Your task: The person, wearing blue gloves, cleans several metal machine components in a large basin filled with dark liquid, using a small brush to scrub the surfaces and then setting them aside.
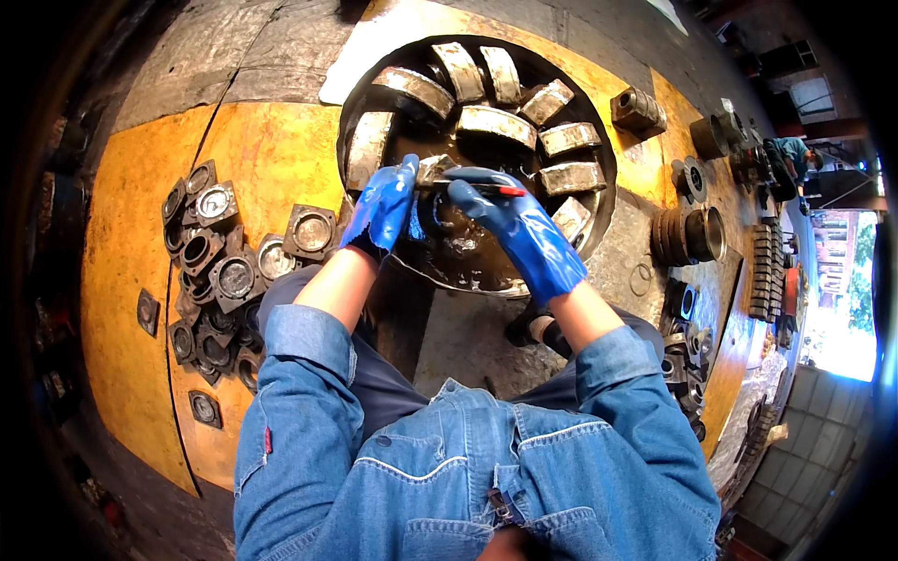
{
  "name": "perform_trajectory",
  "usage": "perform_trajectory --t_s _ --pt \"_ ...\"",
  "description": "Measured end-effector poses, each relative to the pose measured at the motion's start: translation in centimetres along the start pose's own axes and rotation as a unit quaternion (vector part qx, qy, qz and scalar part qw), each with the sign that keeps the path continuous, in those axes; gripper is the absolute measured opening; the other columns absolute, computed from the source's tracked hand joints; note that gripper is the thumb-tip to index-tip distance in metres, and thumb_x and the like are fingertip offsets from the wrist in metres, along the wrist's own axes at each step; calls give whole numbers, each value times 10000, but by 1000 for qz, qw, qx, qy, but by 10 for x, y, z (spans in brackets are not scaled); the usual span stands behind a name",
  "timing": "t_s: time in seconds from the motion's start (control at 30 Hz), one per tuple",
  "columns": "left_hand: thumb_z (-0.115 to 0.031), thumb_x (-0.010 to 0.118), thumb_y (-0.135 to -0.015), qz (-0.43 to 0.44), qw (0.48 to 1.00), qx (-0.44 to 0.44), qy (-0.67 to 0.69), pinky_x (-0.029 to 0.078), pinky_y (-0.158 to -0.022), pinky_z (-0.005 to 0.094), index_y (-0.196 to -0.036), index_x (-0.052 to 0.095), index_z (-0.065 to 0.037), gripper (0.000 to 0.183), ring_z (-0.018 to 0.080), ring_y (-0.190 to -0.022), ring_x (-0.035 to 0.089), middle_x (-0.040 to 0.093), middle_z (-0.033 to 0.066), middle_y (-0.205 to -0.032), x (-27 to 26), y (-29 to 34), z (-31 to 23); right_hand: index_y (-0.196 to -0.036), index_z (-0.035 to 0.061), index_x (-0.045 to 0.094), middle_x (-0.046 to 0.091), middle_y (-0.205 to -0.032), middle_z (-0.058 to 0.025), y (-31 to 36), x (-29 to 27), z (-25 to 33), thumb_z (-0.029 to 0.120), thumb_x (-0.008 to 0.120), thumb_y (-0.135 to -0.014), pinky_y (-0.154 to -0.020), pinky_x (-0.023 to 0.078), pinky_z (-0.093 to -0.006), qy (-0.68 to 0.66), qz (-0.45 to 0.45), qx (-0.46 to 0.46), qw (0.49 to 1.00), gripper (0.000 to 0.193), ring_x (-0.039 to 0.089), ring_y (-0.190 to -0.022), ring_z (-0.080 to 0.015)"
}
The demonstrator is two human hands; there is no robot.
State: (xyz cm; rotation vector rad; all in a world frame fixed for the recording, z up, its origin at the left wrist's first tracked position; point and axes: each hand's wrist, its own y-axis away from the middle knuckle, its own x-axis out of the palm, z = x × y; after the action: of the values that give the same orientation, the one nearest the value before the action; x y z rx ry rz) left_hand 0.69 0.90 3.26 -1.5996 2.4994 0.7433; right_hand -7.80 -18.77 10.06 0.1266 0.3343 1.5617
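Both my hands wear blue rubber gloves and meet over a large round pan (610, 201) of dark, oily liquid (463, 245). My left hand (382, 208) is closed on a small metal part (434, 170), greyish and wet-looking, at the pan's near-middle. In my right hand (524, 229) is a slim dark tool with a red end (510, 191), its other end against the metal part; its exact kind does not show. Around the pan's inside lie several curved metal blocks (498, 125), one (369, 150) just beyond my left hand. The gloves partly cover the part and tool.
Square metal flanges with round openings (234, 277) are heaped on the yellow board (131, 374) at left. To the right stand ribbed metal cylinders (687, 236), thin rings (640, 279) and a long row of stacked parts (767, 271). Another person (793, 159) is at far right.
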Motion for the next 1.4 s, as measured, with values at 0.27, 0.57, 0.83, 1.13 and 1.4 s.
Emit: perform_trajectory --t_s 0.27,0.57,0.83,1.13,1.4 --pt "-547 382 -1149 17 996 28 81 496 -990 473 -1209 705 78 706 451 -1065 669 723 329 -1134 0 8 -4 -1285 8 735 774 -1162 -138 -15 -9 -50 449 720 -1028 -981 540 -370 139 -112 45 983 512 701 -1074 -217" --pt "-513 405 -1140 -12 998 64 -2 490 -984 490 -1211 691 94 675 495 -1082 666 712 350 -1132 6 -7 8 -1155 -60 714 767 -1026 -182 6 1 -66 567 604 -1039 -922 533 -428 152 -274 219 924 648 712 -979 -273" --pt "-495 425 -1125 13 993 75 94 504 -1005 443 -1200 738 34 619 445 -1088 699 748 298 -1135 11 -14 22 -1196 -23 730 782 -1082 -159 23 3 -69 426 674 -1004 -945 542 -363 256 -39 130 957 492 713 -999 -244" --pt "-491 462 -1144 43 995 50 78 508 -1007 392 -1321 708 48 618 285 -1089 705 780 204 -1195 4 -13 26 -1171 40 735 735 -1035 -109 -15 -5 -60 344 630 -1003 -926 451 -437 29 -217 26 975 363 648 -965 -221" --pt "-468 481 -1146 69 987 69 128 516 -1023 357 -1363 722 12 580 234 -1123 703 789 158 -1240 1 -6 19 -1077 46 712 735 -908 -105 -16 6 -52 374 686 -971 -729 534 -405 53 -241 222 943 346 661 -765 -221"
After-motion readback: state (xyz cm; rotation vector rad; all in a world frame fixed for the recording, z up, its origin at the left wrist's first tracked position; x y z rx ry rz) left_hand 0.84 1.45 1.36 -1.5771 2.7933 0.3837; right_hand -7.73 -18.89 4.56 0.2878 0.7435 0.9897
